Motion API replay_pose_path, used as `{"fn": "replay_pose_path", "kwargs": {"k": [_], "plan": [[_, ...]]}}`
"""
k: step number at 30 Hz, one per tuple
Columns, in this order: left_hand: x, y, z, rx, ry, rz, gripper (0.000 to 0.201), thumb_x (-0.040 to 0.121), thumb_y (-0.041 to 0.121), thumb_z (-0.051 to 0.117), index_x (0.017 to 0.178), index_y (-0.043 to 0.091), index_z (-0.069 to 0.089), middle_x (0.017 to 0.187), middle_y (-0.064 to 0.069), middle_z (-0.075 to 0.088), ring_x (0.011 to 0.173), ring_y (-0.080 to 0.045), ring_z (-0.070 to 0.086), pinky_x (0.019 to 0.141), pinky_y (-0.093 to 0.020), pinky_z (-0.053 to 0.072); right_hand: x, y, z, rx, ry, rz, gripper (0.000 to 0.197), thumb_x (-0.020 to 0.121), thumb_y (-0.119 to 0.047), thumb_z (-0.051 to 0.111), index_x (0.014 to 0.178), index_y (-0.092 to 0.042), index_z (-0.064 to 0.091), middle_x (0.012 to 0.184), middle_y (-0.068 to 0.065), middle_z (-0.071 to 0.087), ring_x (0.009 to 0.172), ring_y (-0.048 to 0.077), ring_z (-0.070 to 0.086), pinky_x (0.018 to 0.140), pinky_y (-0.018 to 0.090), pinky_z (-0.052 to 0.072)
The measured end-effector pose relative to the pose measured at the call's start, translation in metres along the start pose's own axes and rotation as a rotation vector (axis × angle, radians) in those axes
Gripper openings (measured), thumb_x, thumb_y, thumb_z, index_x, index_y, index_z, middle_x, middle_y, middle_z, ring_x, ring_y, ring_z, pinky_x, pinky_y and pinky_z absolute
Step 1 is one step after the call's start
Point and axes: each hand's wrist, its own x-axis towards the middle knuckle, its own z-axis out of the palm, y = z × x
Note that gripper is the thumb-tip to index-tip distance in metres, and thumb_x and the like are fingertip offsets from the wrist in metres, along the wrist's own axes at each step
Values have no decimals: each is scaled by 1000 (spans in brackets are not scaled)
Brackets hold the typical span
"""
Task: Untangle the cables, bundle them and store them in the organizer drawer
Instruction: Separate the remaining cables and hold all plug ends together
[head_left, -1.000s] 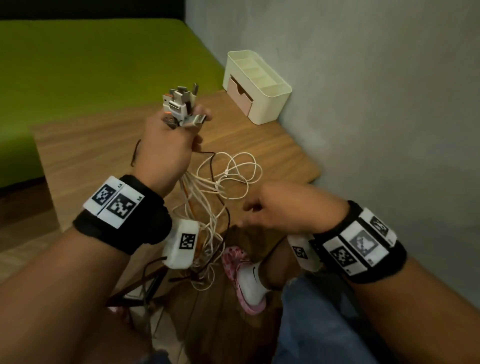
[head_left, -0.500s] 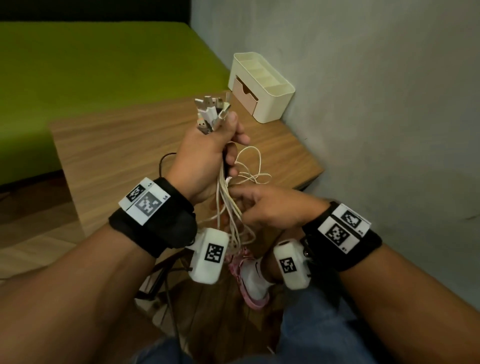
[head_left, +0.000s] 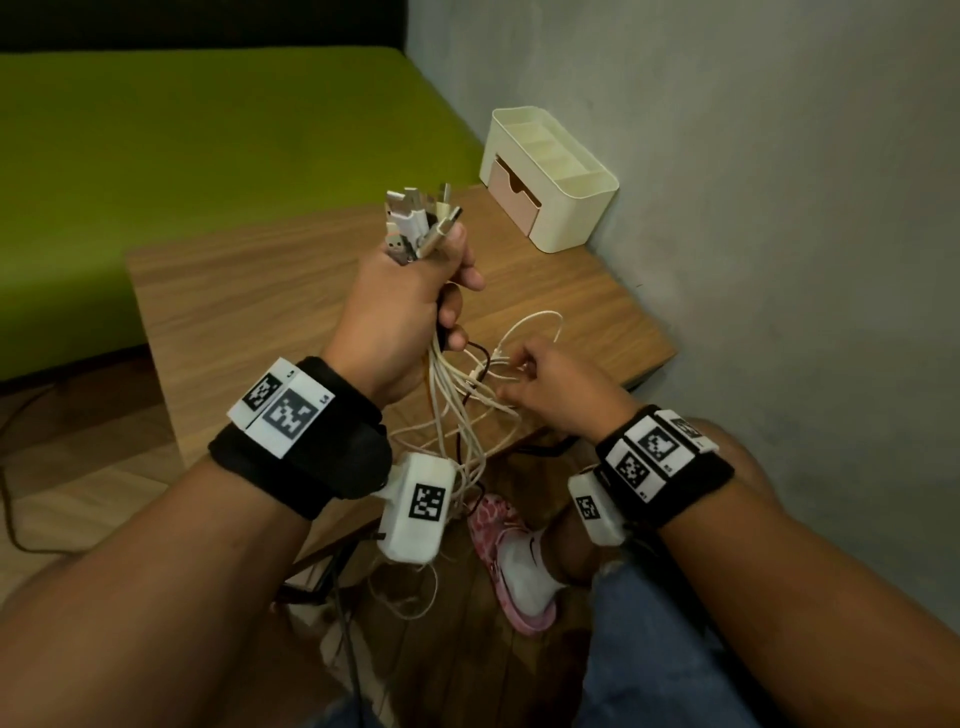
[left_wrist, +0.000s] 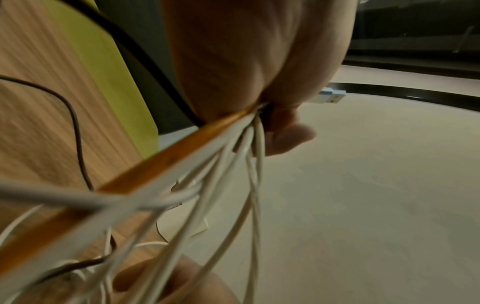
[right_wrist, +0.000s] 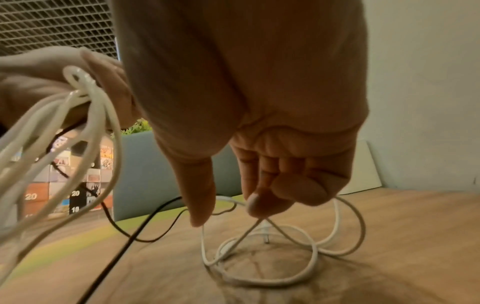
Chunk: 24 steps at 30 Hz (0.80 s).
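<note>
My left hand (head_left: 415, 312) is raised over the wooden table (head_left: 249, 312) and grips a bundle of cables (head_left: 447, 405), mostly white with one orange (left_wrist: 168, 158) and one black. Their USB plugs (head_left: 421, 223) stick up out of the fist. The strands hang down past my wrist towards the floor. To the right, my right hand (head_left: 535, 379) is curled low over the table, and its thumb and fingertips pinch a white cable loop (right_wrist: 285, 281) lying there. The cream organizer (head_left: 571, 208) stands at the table's far right corner, and its pink drawer (head_left: 511, 195) looks shut.
A grey wall (head_left: 779, 260) runs along the right of the table. A green mattress (head_left: 208, 130) lies behind it. Below the near table edge are a foot in a pink sandal (head_left: 514, 566) and dark cords on the wooden floor.
My left hand has kept its grip on the plug ends. My right hand has moved from beside the table edge to the strands below my left hand, then onto the loops on the table.
</note>
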Motion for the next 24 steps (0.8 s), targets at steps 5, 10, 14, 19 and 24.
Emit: {"fn": "replay_pose_path", "kwargs": {"k": [5, 10, 14, 19, 24], "plan": [[3, -3, 1, 8, 4, -11, 20, 103, 23, 49, 88, 10, 54, 72, -1, 60, 47, -9, 38, 40, -23, 38, 17, 3, 21, -260, -97, -18, 39, 86, -35, 71, 122, -28, 60, 122, 3, 45, 108, 23, 55, 94, 38, 48], [5, -5, -1, 10, 12, -4, 21, 103, 22, 48, 88, 9, 53, 72, -1, 60, 46, -8, 37, 40, -23, 37, 25, 0, 21, -342, 19, 49, 21, 91, -25, 63, 111, -20, 68, 128, 4, 45, 108, 24, 57, 91, 38, 49], [6, -4, -4, 3, 4, -1, 21, 103, 22, 47, 88, 10, 53, 72, -2, 59, 46, -8, 36, 40, -23, 37, 31, -3, -2, -476, -90, 145, 20, 95, -24, 56, 111, -18, 64, 116, 6, 62, 97, 25, 58, 80, 38, 48], [7, -2, -8, -2, -1, -1, 22, 103, 24, 48, 86, 11, 52, 72, -2, 58, 46, -8, 35, 40, -21, 34, 28, -1, -37, -645, -125, 210, 21, 95, -22, 53, 112, -15, 63, 93, 4, 56, 85, 23, 54, 76, 38, 48], [6, 0, -8, 11, -7, -58, 26, 103, 27, 48, 83, 13, 54, 65, 0, 47, 45, -7, 29, 42, -19, 23, 17, -11, -63, -376, 221, 58, 18, 98, -21, 45, 109, -17, 59, 85, 2, 57, 73, 21, 53, 63, 30, 39]]}}
